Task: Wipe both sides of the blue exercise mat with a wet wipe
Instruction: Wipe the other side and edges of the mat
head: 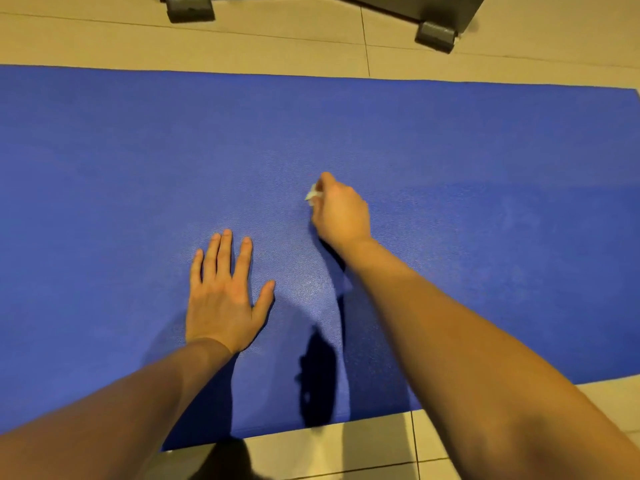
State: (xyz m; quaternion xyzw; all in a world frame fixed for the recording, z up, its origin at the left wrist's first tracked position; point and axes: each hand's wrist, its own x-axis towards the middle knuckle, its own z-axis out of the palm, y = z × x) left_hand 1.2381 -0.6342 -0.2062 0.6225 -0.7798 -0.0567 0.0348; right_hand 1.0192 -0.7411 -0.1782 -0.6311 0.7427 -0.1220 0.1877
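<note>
The blue mat (450, 140) lies unrolled across the tiled floor (277, 46). It runs off the left of the view, and its right end is just in sight.

Risks first. What looks like a raised ripple sits between the 2 hands, so a hard stroke could bunch the mat further or slide it on the smooth tiles. The wipe is wadded very small, so it may clean little per pass or slip from the fingers. Only 1 side faces up, so the underside is likely not yet wiped.

The left hand (221, 299) lies flat on the mat with fingers straight and spread, holding nothing and seemingly pinning it down. To its right, the right hand (341, 213) is curled, knuckles up, pinching the wet wipe (311, 195), a white wad against the mat's middle. Beyond the far edge stand 2 grey feet (437, 35) of some stand.
</note>
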